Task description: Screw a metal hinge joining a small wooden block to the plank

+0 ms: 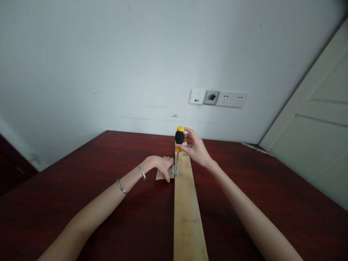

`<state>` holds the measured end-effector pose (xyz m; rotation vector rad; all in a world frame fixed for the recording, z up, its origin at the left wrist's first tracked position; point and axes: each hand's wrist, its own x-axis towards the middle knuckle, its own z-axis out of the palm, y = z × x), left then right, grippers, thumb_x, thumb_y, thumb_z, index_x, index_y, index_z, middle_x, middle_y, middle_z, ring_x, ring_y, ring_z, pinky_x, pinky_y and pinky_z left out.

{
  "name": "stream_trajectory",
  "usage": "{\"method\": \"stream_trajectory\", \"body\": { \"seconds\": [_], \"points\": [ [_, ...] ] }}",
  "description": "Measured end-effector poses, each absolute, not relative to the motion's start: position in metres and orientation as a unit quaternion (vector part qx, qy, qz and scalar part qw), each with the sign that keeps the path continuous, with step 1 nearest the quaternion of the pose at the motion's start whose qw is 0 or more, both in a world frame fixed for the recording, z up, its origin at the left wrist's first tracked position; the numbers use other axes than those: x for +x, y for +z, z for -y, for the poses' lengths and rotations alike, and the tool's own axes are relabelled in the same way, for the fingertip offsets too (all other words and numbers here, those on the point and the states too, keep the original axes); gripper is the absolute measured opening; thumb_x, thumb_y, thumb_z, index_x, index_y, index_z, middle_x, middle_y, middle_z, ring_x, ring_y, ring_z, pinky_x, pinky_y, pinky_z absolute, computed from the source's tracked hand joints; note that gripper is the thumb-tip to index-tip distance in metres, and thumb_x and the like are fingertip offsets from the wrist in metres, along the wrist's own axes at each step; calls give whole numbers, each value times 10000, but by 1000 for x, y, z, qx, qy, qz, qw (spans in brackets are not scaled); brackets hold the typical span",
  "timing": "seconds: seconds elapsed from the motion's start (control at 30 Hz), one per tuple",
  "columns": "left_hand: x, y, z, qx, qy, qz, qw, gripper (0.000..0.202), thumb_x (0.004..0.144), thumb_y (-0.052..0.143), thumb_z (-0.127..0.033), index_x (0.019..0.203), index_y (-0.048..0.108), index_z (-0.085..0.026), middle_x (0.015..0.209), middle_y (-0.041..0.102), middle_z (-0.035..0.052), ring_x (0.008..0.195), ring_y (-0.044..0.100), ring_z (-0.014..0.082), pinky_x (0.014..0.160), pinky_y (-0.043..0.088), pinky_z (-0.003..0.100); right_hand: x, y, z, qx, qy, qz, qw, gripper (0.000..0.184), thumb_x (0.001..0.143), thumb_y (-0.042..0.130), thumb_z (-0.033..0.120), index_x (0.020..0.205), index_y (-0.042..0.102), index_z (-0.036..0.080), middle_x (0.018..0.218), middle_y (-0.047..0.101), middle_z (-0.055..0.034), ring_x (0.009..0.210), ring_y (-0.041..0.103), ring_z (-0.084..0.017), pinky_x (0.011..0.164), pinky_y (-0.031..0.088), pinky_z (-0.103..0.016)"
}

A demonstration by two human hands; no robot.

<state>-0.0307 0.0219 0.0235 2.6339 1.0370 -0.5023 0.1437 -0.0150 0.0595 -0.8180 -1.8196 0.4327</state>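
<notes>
My right hand (pixel 197 148) grips a screwdriver (pixel 179 137) with a black and yellow handle, thumb and fingers around it. The screwdriver stands nearly upright, its metal shaft running down to a small silver hinge (pixel 176 170). That hinge lies at the left edge of a long wooden plank (pixel 187 214) and bridges to a small flat wooden piece (pixel 160 176) beside it. Over this small piece lies my left hand (pixel 163 166), thumb at its near edge and fingers toward its far side, holding it against the plank. Whether a screw sits under the tip is too small to tell.
The dark red tabletop (pixel 130 217) reaches back to a pale wall (pixel 108 65). Sockets and a switch plate (pixel 231 99) are set in the wall. A thin strip (pixel 255 148) lies at the table's back right, near a white panelled door (pixel 318 137).
</notes>
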Motion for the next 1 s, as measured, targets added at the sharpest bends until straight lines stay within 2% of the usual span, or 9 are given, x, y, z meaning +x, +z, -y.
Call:
{"method": "stream_trajectory", "body": {
  "seconds": [0.33, 0.47, 0.57, 0.77, 0.83, 1.0],
  "points": [
    [-30, 25, -22, 905, -180, -363, 133, 945, 507, 756, -555, 1265, 428, -96, 1325, 458, 227, 1201, 451, 377, 951, 415, 398, 140, 61, 17, -379, 125, 742, 538, 570, 719, 717, 366, 1212, 482, 202, 861, 598, -21, 769, 594, -174, 724, 539, -352],
    [-31, 24, -23, 905, -187, -359, 131, 975, 519, 748, -568, 1285, 405, -71, 1340, 432, 256, 1212, 438, 387, 955, 411, 409, 140, 62, 16, -382, 130, 738, 541, 580, 712, 714, 344, 1222, 471, 212, 863, 593, -21, 768, 603, -176, 706, 541, -354],
    [-31, 25, -23, 905, -182, -359, 138, 975, 514, 753, -560, 1276, 417, -53, 1334, 439, 262, 1211, 442, 398, 950, 415, 408, 142, 63, 17, -374, 148, 740, 539, 656, 723, 695, 313, 1303, 399, 236, 931, 579, -32, 768, 618, -171, 681, 545, -339],
    [-30, 26, -20, 906, -182, -358, 133, 939, 512, 759, -547, 1254, 441, -68, 1317, 463, 249, 1195, 458, 389, 932, 426, 398, 146, 66, 21, -363, 153, 758, 520, 878, 745, 656, 266, 1465, 154, 289, 1083, 549, -74, 757, 603, -154, 612, 547, -298],
    [-30, 26, -20, 909, -182, -353, 128, 936, 518, 755, -549, 1248, 442, -52, 1309, 463, 263, 1183, 465, 393, 925, 429, 401, 147, 68, 24, -358, 137, 771, 508, 861, 761, 628, 238, 1472, 147, 306, 1171, 529, -91, 783, 598, -154, 632, 550, -300],
    [-30, 24, -21, 911, -173, -352, 128, 922, 506, 769, -522, 1219, 465, -22, 1271, 487, 282, 1149, 490, 406, 901, 442, 415, 147, 76, 31, -347, 107, 807, 466, 733, 791, 553, 188, 1449, 246, 292, 1333, 456, -103, 950, 588, -192, 702, 560, -302]
  ]
}}
